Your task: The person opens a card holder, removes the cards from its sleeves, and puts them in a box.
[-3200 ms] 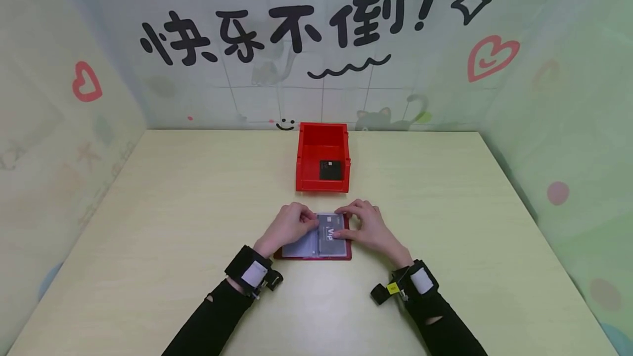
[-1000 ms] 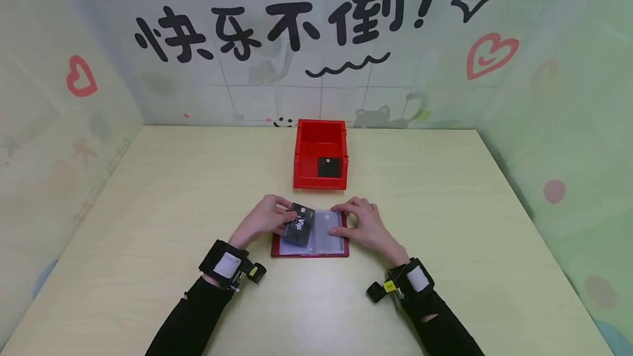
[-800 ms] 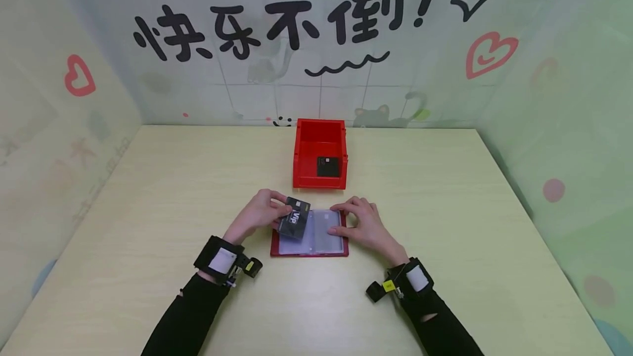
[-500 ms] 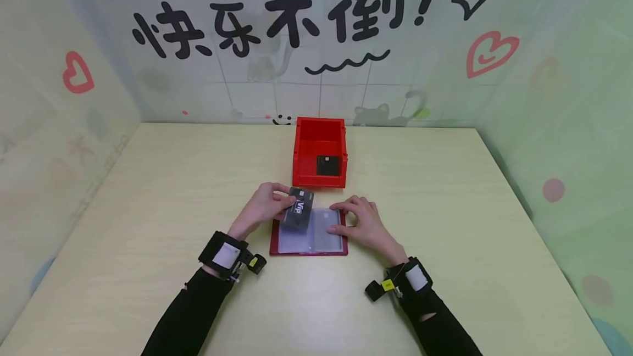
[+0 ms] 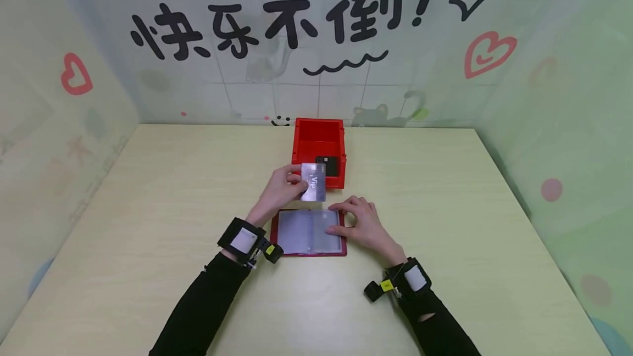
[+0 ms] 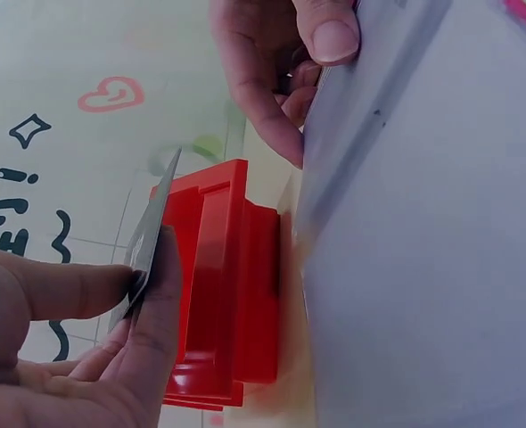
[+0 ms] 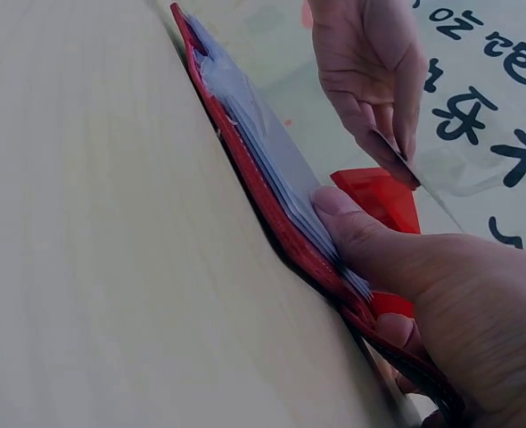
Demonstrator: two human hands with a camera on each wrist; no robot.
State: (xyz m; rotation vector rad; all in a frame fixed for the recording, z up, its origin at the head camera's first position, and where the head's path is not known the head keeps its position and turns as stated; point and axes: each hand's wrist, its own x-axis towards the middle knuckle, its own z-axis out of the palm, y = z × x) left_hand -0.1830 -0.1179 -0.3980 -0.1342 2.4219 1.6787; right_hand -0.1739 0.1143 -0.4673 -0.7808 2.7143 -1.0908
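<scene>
My left hand (image 5: 295, 181) pinches a grey VIP card (image 5: 314, 181) between thumb and fingers and holds it up just in front of the red bin (image 5: 297, 147). In the left wrist view the card (image 6: 152, 234) shows edge-on beside the bin (image 6: 232, 285). A black card (image 5: 328, 165) lies inside the bin. An open red card holder (image 5: 296, 232) with clear sleeves lies on the table near me. My right hand (image 5: 346, 218) rests with spread fingers on its right page, thumb (image 7: 352, 223) on the sleeves of the card holder (image 7: 236, 152).
The pale wooden table (image 5: 148, 207) is walled in on the left, back and right by decorated panels (image 5: 316, 59). The bin stands at the middle of the table, a little beyond the card holder.
My left hand has lifted the VIP card off the card holder and carried it forward toward the bin. My right hand has stayed on the right page.
</scene>
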